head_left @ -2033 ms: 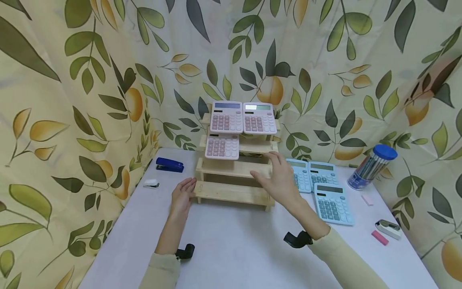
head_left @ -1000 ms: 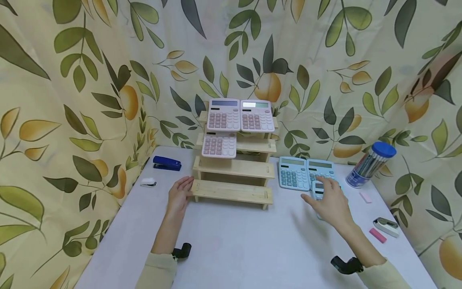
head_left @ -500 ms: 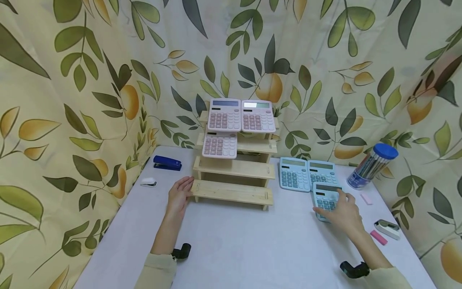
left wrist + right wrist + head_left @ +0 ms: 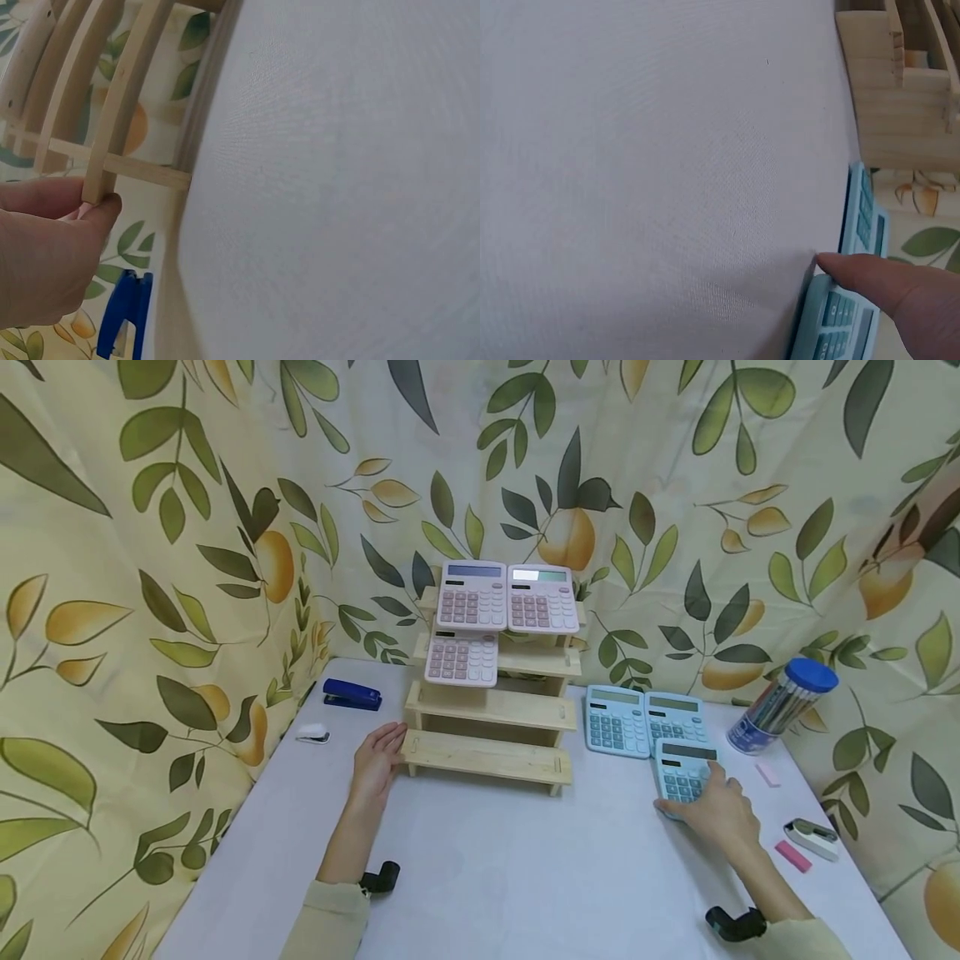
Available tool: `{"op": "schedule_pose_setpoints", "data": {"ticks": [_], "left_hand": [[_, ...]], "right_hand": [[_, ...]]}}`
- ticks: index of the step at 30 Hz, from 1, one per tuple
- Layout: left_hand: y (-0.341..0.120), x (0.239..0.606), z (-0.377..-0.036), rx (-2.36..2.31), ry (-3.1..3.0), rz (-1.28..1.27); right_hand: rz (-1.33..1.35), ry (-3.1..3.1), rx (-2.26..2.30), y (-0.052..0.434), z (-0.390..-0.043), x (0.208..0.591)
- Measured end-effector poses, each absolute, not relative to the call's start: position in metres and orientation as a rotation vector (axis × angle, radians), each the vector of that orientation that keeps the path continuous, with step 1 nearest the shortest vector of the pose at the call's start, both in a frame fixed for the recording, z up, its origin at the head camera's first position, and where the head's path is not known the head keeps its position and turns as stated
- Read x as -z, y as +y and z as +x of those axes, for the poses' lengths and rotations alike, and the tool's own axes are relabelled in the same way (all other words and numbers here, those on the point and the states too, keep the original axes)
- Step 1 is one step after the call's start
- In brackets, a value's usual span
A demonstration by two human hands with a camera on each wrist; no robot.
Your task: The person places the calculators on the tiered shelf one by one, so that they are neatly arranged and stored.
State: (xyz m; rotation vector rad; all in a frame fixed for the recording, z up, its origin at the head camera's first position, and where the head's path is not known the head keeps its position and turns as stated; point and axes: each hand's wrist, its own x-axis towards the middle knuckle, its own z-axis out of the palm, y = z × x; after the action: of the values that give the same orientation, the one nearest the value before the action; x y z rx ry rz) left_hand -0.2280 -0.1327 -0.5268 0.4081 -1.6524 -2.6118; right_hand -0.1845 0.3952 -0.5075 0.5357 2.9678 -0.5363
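Note:
A tiered wooden rack stands mid-table. Two pink calculators lean side by side on its top tier, and a third pink calculator sits one tier below at the left. My left hand pinches the left end of the lowest shelf between thumb and finger, as the left wrist view shows. Right of the rack, a light-blue calculator lies on the table in front of two others. My right hand holds that front one, thumb at its left edge, fingers over the right side.
A blue stapler and a small white item lie left of the rack. At the right are a blue-lidded jar of pencils, a pale pink eraser, a white stapler and a darker pink block. Patterned curtains enclose the table.
My right hand has left the rack's right side, moved right and come down onto the front light-blue calculator, taking hold of it. The left hand stays at the lowest shelf.

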Motion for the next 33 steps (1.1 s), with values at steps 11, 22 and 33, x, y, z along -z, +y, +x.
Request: {"op": "schedule_pose_setpoints", "data": {"ticks": [11,22,33], "left_hand": [[-0.131,0.528,-0.229,2.621,-1.647,0.398],[-0.13,0.528,-0.231,2.622,-1.652,0.416],[-0.133,0.526,-0.229,2.613,-1.647,0.407]], "right_hand": [[0.6,2.983,0.579,0.395,-0.18,0.511],[0.595,3.061,0.655,0.395,-0.178,0.521],[0.636,3.134,0.729,0.386,-0.176,0.517]]}}
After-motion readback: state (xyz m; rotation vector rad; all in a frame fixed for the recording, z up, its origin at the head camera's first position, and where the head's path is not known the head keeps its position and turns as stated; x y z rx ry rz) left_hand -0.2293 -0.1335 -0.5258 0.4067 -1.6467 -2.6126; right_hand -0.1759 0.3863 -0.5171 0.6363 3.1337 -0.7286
